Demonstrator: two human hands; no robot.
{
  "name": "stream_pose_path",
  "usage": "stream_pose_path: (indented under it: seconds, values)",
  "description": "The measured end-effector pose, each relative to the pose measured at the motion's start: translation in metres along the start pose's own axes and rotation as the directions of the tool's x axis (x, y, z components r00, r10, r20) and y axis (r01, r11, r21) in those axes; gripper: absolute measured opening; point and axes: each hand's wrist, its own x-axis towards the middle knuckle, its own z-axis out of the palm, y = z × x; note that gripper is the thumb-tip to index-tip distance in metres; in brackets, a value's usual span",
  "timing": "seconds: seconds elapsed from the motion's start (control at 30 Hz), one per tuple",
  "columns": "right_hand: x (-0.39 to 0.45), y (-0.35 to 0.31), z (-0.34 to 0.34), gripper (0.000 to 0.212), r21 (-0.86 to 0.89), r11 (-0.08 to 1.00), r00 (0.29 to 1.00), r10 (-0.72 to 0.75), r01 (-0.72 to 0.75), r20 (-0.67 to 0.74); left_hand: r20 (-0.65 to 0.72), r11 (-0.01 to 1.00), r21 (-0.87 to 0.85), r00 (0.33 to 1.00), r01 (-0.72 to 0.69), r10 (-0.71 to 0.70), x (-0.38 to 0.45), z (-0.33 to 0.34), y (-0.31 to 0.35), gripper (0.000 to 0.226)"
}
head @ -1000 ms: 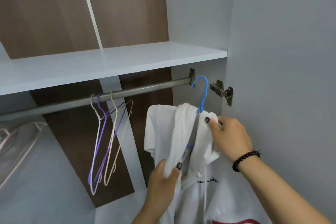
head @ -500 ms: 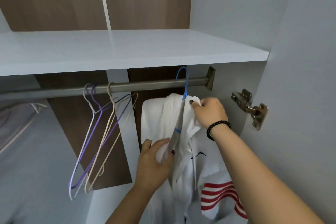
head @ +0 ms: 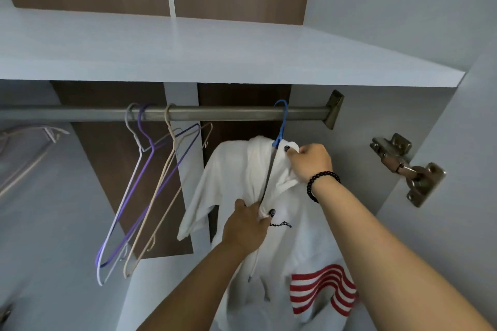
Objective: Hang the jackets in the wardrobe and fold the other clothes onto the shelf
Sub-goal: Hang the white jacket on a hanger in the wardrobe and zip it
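Observation:
A white hooded jacket (head: 301, 252) with red stripes hangs on a blue hanger (head: 280, 126). The hanger's hook sits over the metal wardrobe rail (head: 228, 113) near its right end. My right hand (head: 309, 161) pinches the jacket's fabric at the neck, just below the hook. My left hand (head: 248, 226) grips bunched white fabric lower down at the jacket's front opening. Above the rail runs a white shelf (head: 188, 56) with nothing on it.
Several bare wire hangers (head: 145, 183), white, purple and beige, hang on the rail to the left of the jacket. More pale hangers (head: 29, 148) show at the far left. A metal door hinge (head: 406, 169) sticks out on the right wall.
The blue hanger's hook has gone from off the rail's right end onto the rail. Both hands rose with the jacket and my view moved closer.

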Motion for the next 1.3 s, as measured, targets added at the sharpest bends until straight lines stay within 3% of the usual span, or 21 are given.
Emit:
stream_pose_path:
  seconds: [0.2, 0.33, 0.4, 0.47, 0.53, 0.6, 0.7, 0.77, 0.8, 0.87, 0.93, 1.07, 1.1, 1.2, 1.3]
  values:
    - [0.002, 0.017, 0.008, 0.051, 0.047, 0.999, 1.000, -0.012, 0.012, 0.010, 0.069, 0.942, -0.333, 0.998, 0.030, -0.008, -0.016, -0.013, -0.021, 0.030]
    - [-0.017, 0.027, 0.005, 0.018, -0.038, 0.996, 0.996, -0.085, 0.085, -0.002, 0.125, 0.810, -0.580, 0.992, 0.087, -0.017, -0.034, -0.026, -0.021, 0.013]
    - [-0.034, 0.041, 0.002, 0.011, -0.012, 0.982, 0.970, -0.190, 0.190, -0.154, 0.144, 0.760, -0.641, 0.989, 0.109, -0.021, -0.041, -0.030, -0.022, 0.022]
    - [-0.059, 0.056, -0.003, 0.016, -0.004, 0.939, 0.869, -0.320, 0.344, -0.377, 0.160, 0.722, -0.682, 0.987, 0.117, -0.008, -0.045, -0.035, -0.020, 0.024]
    - [-0.090, 0.073, -0.003, 0.017, -0.006, 0.892, 0.784, -0.401, 0.453, -0.475, 0.169, 0.714, -0.691, 0.986, 0.113, 0.008, -0.047, -0.040, -0.016, 0.023]
    - [-0.122, 0.088, 0.007, 0.019, 0.067, 0.879, 0.834, -0.421, 0.472, -0.357, 0.177, 0.726, -0.681, 0.984, 0.097, 0.035, -0.048, -0.046, -0.013, 0.022]
    - [-0.161, 0.101, 0.036, 0.031, 0.128, 0.951, 0.956, -0.288, 0.280, 0.048, 0.183, 0.738, -0.671, 0.980, 0.070, 0.073, -0.050, -0.059, -0.010, 0.025]
    - [-0.178, 0.103, 0.057, 0.056, 0.086, 0.989, 0.949, -0.143, 0.124, 0.279, 0.187, 0.749, -0.660, 0.977, 0.047, 0.104, -0.051, -0.071, -0.006, 0.018]
    - [-0.183, 0.101, 0.065, 0.067, 0.082, 0.993, 0.940, -0.104, 0.082, 0.326, 0.188, 0.756, -0.654, 0.975, 0.033, 0.120, -0.051, -0.079, -0.003, 0.015]
    - [-0.190, 0.092, 0.078, 0.077, 0.153, 0.988, 0.940, -0.080, 0.030, 0.331, 0.192, 0.774, -0.633, 0.968, -0.002, 0.160, -0.052, -0.094, 0.002, 0.015]
    - [-0.195, 0.082, 0.087, 0.071, 0.246, 0.969, 0.949, -0.079, 0.002, 0.305, 0.205, 0.809, -0.586, 0.958, -0.045, 0.202, -0.055, -0.110, 0.008, 0.020]
    - [-0.198, 0.068, 0.095, 0.015, 0.153, 0.988, 0.981, -0.036, 0.006, 0.191, 0.195, 0.842, -0.524, 0.944, -0.130, 0.267, -0.065, -0.132, 0.010, 0.007]
    - [-0.199, 0.065, 0.095, 0.006, 0.124, 0.992, 0.985, -0.028, 0.007, 0.169, 0.201, 0.827, -0.548, 0.941, -0.124, 0.273, -0.069, -0.135, 0.008, 0.013]
    - [-0.202, 0.059, 0.092, 0.023, 0.103, 0.994, 0.993, 0.007, -0.019, 0.114, 0.218, 0.704, -0.709, 0.940, -0.033, 0.264, -0.083, -0.139, -0.009, 0.044]
    - [-0.205, 0.046, 0.084, 0.017, 0.147, 0.989, 0.998, -0.002, -0.008, 0.066, 0.191, 0.629, -0.775, 0.969, 0.053, 0.155, -0.103, -0.123, -0.039, 0.062]
